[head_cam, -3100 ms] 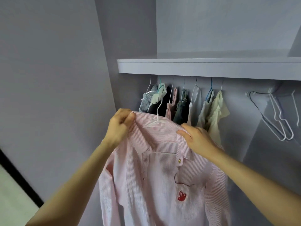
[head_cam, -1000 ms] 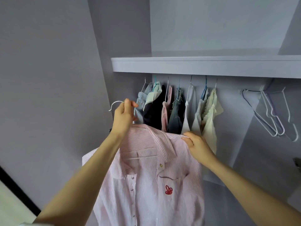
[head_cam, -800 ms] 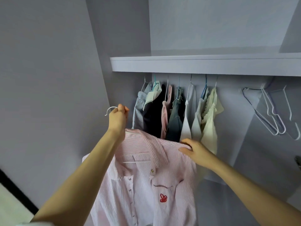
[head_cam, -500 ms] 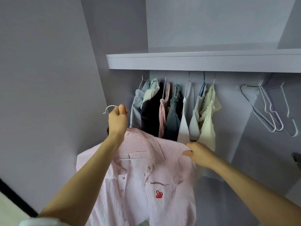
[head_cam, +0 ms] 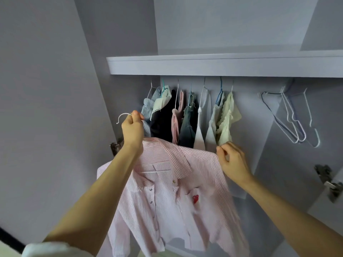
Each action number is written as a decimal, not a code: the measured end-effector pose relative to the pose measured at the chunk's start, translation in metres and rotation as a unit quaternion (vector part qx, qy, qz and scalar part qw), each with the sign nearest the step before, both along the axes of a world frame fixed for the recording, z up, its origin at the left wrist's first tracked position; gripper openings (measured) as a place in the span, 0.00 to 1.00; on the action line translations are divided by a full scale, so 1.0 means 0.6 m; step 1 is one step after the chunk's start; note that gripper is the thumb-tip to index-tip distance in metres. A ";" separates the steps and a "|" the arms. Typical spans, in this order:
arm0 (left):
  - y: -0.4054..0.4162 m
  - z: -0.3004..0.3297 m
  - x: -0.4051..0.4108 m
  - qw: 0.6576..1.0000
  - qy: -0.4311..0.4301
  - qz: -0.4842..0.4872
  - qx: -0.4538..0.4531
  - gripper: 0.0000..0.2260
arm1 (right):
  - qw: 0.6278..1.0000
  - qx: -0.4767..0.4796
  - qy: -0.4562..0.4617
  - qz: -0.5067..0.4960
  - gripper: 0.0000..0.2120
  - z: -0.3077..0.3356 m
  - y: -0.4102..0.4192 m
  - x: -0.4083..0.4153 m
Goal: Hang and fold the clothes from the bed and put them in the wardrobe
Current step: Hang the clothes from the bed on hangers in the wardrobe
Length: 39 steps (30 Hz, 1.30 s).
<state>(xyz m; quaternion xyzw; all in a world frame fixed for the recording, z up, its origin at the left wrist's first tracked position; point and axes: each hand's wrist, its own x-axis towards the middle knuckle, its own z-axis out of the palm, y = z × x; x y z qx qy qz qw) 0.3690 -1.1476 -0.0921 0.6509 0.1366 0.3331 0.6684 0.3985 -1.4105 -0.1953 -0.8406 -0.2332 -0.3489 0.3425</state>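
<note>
Wardrobe interior, pale lilac-grey panels, viewed from below.

Door (head_cam: 46, 108): plain lilac panel filling the 9 o'clock side; dark strip at its foot, 7 o'clock corner. A metal hinge (head_cam: 116, 145) sits at its inner edge.

Left hand (head_cam: 132, 129): raised just left of centre; grip pinched on the neck of a white wire hanger (head_cam: 123, 116), hook free and curving toward 9 o'clock.

Shirt (head_cam: 172, 191): pink-and-white stripe, buttoned placket, small red motif on the chest pocket. Hangs on that hanger at centre to 6 o'clock, in front of the wardrobe opening, below the hung row. Hanger bar visible inside the collar.

Shelf (head_cam: 222, 65): lilac board across the 12 o'clock band, top bare where visible.

Hung clothes (head_cam: 189, 117): row of about seven garments under the shelf, grey-blue, cream, black, pink, dark green, white, pale yellow. Rail itself hidden.

Right hand (head_cam: 233, 162): right of centre; grip with fingertips nipped on the shirt's shoulder edge.

Spare hangers (head_cam: 291, 115): several empty wire hangers, white and blue, at 2 o'clock.

Second hinge (head_cam: 328, 180): metal, at 4 o'clock on the right-hand door.
</note>
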 end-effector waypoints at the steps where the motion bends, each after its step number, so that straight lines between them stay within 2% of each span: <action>1: -0.009 0.005 0.001 1.000 -0.008 -0.007 -0.004 0.16 | 1.000 -0.003 0.003 -0.001 0.14 -0.004 -0.003 0.000; 4: -0.030 0.024 0.001 0.999 -0.031 -0.032 -0.005 0.16 | 0.999 -0.047 0.012 0.005 0.12 -0.007 -0.001 -0.005; 7: -0.039 0.038 0.001 0.995 -0.043 -0.089 -0.003 0.17 | 0.995 -0.096 0.000 -0.007 0.16 0.015 0.023 -0.010; 9: -0.040 0.040 0.000 0.989 -0.050 -0.136 0.007 0.17 | 0.993 -0.114 0.009 0.028 0.21 0.049 0.052 -0.017; 11: -0.042 0.037 -0.003 0.982 -0.053 -0.178 0.020 0.18 | 0.984 -0.142 0.059 0.091 0.22 0.082 0.084 -0.021; 14: -0.039 0.030 -0.013 0.977 -0.048 -0.206 0.036 0.18 | 0.961 -0.160 0.157 0.162 0.12 0.104 0.127 -0.020; 16: -0.032 0.029 -0.022 0.976 -0.033 -0.208 0.054 0.17 | 0.965 -0.143 0.155 0.155 0.09 0.097 0.142 -0.020; 18: -0.025 0.020 -0.032 0.971 0.009 -0.210 0.110 0.15 | 0.976 -0.100 0.133 0.138 0.08 0.086 0.146 -0.023; 20: -0.018 -0.019 -0.043 0.966 0.025 -0.165 0.198 0.11 | 0.983 -0.059 0.129 0.114 0.08 0.079 0.142 -0.022; 21: -0.011 -0.050 -0.052 0.960 0.039 -0.095 0.260 0.13 | 0.984 -0.042 0.136 0.105 0.09 0.076 0.142 -0.020; 23: -0.004 -0.108 -0.062 0.919 0.107 0.047 0.376 0.27 | 0.983 -0.004 0.149 0.104 0.09 0.077 0.134 -0.020; 25: 0.003 -0.135 -0.066 0.891 0.178 0.121 0.401 0.35 | 0.980 0.024 0.156 0.118 0.09 0.077 0.132 -0.021; 27: 0.010 -0.130 -0.062 0.892 0.208 0.125 0.382 0.36 | 0.979 0.036 0.152 0.131 0.08 0.077 0.131 -0.025; 31: 0.038 -0.103 -0.043 0.888 0.217 0.093 0.395 0.24 | 0.979 0.023 0.144 0.144 0.04 0.076 0.124 -0.033; 33: 0.059 -0.083 -0.043 0.875 0.218 0.109 0.418 0.22 | 0.984 -0.017 0.120 0.134 0.06 0.073 0.117 -0.034; 36: 0.084 -0.057 -0.045 0.843 0.212 0.110 0.483 0.22 | 0.980 -0.091 0.114 0.137 0.09 0.070 0.115 -0.028; 39: 0.104 -0.046 -0.049 0.795 0.221 0.088 0.558 0.20 | 0.970 -0.117 0.136 0.163 0.09 0.079 0.117 -0.021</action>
